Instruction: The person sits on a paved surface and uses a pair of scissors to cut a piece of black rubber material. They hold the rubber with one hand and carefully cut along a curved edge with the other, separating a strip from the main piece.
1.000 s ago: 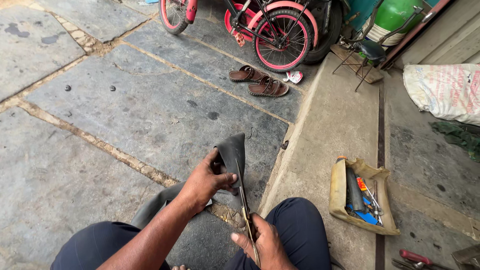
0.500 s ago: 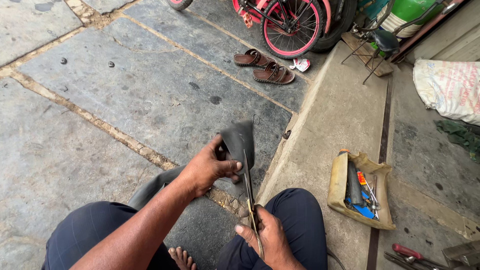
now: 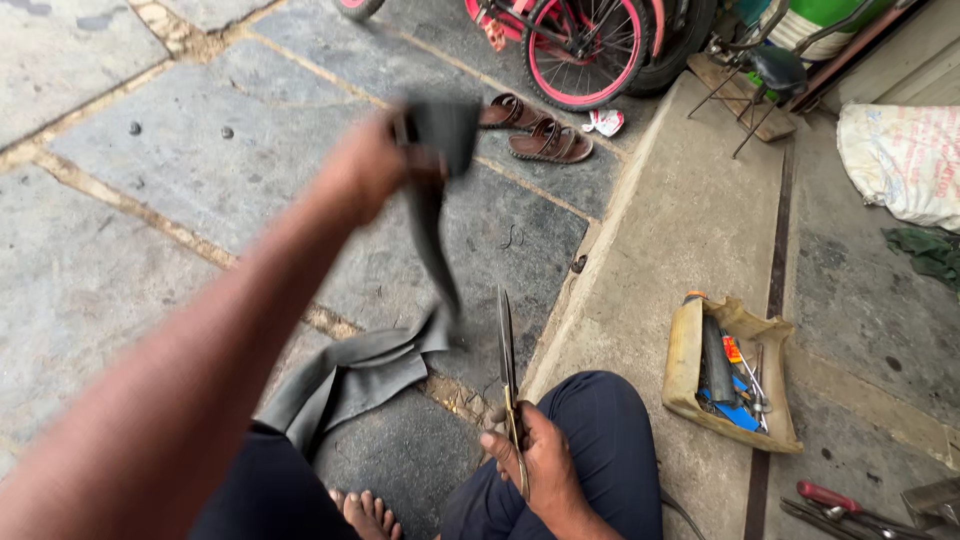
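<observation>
Left hand (image 3: 365, 170) raised, arm outstretched, grip closed, blurred. Right hand (image 3: 535, 465) low by knee, grip closed.

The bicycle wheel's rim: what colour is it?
Pink-red, on the bicycle wheel in the head view.

Bare arms, dark trousers, no shoes

The person is wearing dark navy trousers with a faint pinstripe at the bottom of the frame; both forearms are showing bare, sleeveless to the edge, and bare toes are peeking out at bottom centre.
</observation>
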